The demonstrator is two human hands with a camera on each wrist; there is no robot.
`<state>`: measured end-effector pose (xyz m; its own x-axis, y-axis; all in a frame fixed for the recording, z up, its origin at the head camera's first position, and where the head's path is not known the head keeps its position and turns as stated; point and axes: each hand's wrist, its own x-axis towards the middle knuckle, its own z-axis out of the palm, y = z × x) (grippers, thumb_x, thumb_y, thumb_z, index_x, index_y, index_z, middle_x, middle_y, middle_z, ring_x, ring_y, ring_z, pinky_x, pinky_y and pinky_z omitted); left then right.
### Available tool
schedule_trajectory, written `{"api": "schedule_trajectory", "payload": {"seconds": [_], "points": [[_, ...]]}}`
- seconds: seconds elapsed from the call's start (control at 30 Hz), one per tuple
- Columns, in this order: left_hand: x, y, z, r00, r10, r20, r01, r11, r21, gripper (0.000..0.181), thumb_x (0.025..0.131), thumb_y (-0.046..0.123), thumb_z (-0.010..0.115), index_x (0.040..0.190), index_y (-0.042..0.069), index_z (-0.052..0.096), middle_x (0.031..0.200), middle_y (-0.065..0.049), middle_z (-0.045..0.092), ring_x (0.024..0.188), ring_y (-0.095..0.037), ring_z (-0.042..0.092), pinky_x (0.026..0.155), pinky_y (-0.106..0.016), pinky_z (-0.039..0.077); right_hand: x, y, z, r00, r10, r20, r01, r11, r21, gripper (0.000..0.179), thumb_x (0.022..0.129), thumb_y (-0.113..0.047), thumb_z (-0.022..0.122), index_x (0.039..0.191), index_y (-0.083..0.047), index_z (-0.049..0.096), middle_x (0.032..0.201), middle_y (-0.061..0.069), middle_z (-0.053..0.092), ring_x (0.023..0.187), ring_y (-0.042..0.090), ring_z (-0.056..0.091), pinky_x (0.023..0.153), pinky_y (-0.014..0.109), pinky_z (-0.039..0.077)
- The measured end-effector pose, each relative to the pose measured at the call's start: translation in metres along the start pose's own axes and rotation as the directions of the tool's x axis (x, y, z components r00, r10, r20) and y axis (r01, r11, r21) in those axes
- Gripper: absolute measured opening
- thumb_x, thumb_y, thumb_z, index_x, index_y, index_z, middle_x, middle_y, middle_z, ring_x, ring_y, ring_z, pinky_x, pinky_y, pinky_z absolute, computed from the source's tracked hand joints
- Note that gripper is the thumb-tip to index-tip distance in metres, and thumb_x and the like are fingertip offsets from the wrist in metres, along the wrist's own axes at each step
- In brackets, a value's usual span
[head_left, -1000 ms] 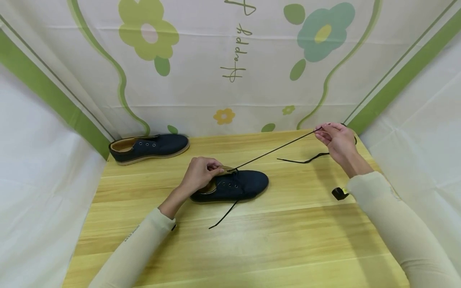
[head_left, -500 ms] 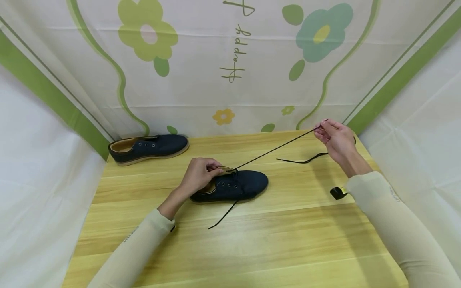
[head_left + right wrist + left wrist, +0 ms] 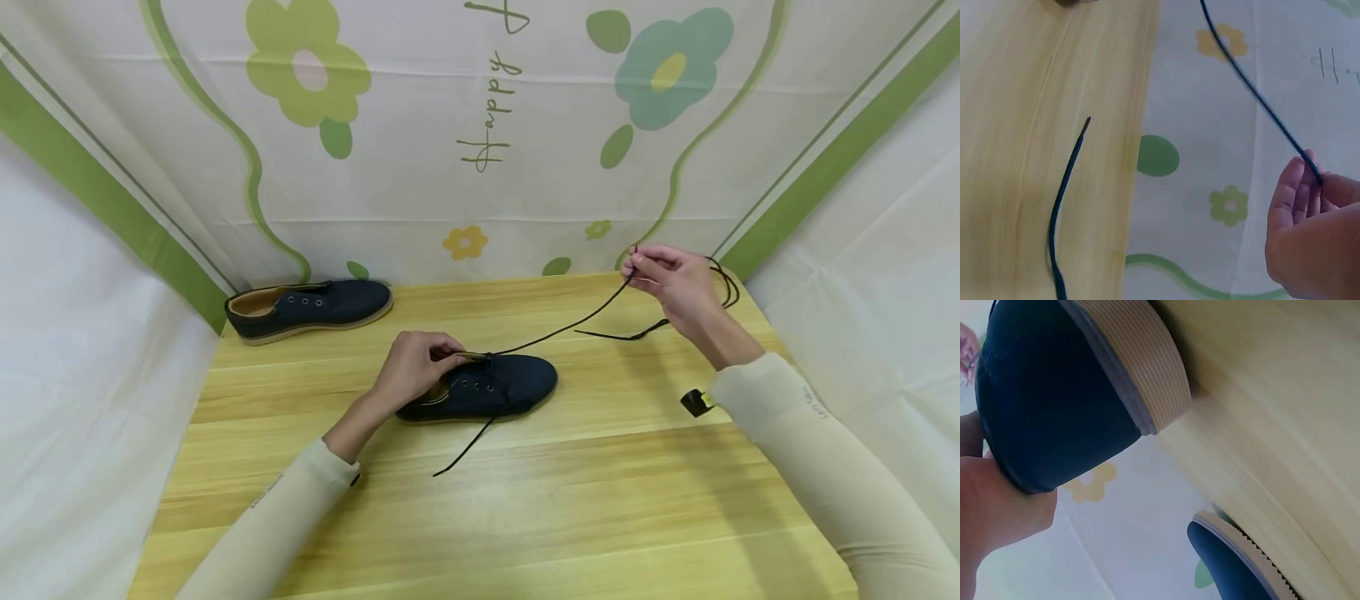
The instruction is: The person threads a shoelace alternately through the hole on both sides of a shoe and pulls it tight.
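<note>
A dark blue shoe (image 3: 528,383) with a tan sole lies on the table, toe to the right. My left hand (image 3: 405,371) pinches its far eyelet flap at the opening. From that flap a thin black shoelace (image 3: 558,333) runs up to my right hand (image 3: 671,283), which pinches it near its tip between thumb and fingers. The lace sags slightly, as the right wrist view also shows the lace (image 3: 1260,97) curving to the fingertips. The same lace's other end (image 3: 463,452) lies in front of the shoe. Up close in the left wrist view is the shoe's heel (image 3: 1060,400).
A matching shoe (image 3: 348,302) without a lace stands at the back left. Another black lace (image 3: 626,337) lies on the table (image 3: 525,517) under my right hand, its loops at the back right corner. A printed cloth (image 3: 420,150) hangs behind the table.
My right hand has moved left with the lace tip, and the lace has gone from taut to slightly slack. The left hand stays at the flap, which appears tilted a little lower.
</note>
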<state>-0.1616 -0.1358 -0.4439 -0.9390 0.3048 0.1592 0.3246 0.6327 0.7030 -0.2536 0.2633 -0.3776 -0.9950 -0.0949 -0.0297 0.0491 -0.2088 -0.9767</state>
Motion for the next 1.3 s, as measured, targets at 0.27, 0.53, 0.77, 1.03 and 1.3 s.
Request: {"api": "schedule_trajectory", "payload": {"seconds": [0.27, 0.53, 0.77, 1.03, 1.3], "points": [[-0.018, 0.008, -0.006, 0.986, 0.106, -0.126, -0.098, 0.993, 0.067, 0.021, 0.096, 0.01, 0.08, 0.117, 0.008, 0.081, 0.111, -0.008, 0.08, 0.096, -0.023, 0.077, 0.08, -0.037, 0.064, -0.009, -0.001, 0.031, 0.988, -0.072, 0.138, 0.116, 0.933, -0.342, 0.026, 0.101, -0.001, 0.07, 0.123, 0.012, 0.071, 0.106, 0.007, 0.08, 0.091, 0.014, 0.078, 0.085, 0.031, 0.062], [-0.039, 0.019, -0.008, 0.989, 0.119, -0.092, -0.104, 0.983, 0.153, 0.015, 0.094, 0.013, 0.082, 0.109, 0.008, 0.082, 0.098, -0.003, 0.078, 0.077, -0.013, 0.071, 0.066, -0.031, 0.059, -0.018, 0.006, 0.055, 0.947, -0.13, 0.294, 0.282, 0.776, -0.564, 0.02, 0.1, -0.003, 0.073, 0.114, 0.011, 0.075, 0.103, 0.025, 0.078, 0.082, 0.006, 0.077, 0.077, 0.027, 0.063], [-0.044, 0.021, -0.004, 0.999, 0.024, 0.026, -0.029, 0.975, 0.221, 0.019, 0.091, 0.021, 0.086, 0.105, 0.009, 0.083, 0.088, 0.001, 0.078, 0.074, -0.009, 0.07, 0.065, -0.029, 0.058, -0.026, 0.011, 0.078, 0.899, -0.202, 0.388, 0.428, 0.592, -0.683, 0.012, 0.097, -0.006, 0.078, 0.107, -0.001, 0.081, 0.095, 0.011, 0.08, 0.078, 0.007, 0.076, 0.069, 0.026, 0.062], [-0.045, 0.022, 0.002, 1.0, 0.02, 0.022, -0.025, 0.967, 0.254, 0.014, 0.086, 0.019, 0.09, 0.095, 0.011, 0.083, 0.079, 0.005, 0.075, 0.067, -0.006, 0.068, 0.06, -0.025, 0.055, -0.032, 0.019, 0.103, 0.79, -0.249, 0.561, 0.609, 0.429, -0.667, 0.009, 0.094, 0.0, 0.079, 0.101, -0.004, 0.083, 0.09, 0.006, 0.08, 0.076, 0.016, 0.077, 0.065, 0.024, 0.06], [-0.05, 0.022, 0.008, 0.991, 0.114, -0.065, -0.092, 0.957, 0.277, 0.012, 0.082, 0.013, 0.093, 0.085, 0.012, 0.082, 0.075, 0.003, 0.076, 0.061, -0.007, 0.066, 0.055, -0.022, 0.051, -0.037, 0.033, 0.121, 0.68, -0.251, 0.689, 0.728, 0.34, -0.595, 0.007, 0.091, -0.001, 0.082, 0.095, -0.006, 0.082, 0.088, 0.004, 0.08, 0.073, 0.011, 0.075, 0.065, 0.026, 0.061]]}}
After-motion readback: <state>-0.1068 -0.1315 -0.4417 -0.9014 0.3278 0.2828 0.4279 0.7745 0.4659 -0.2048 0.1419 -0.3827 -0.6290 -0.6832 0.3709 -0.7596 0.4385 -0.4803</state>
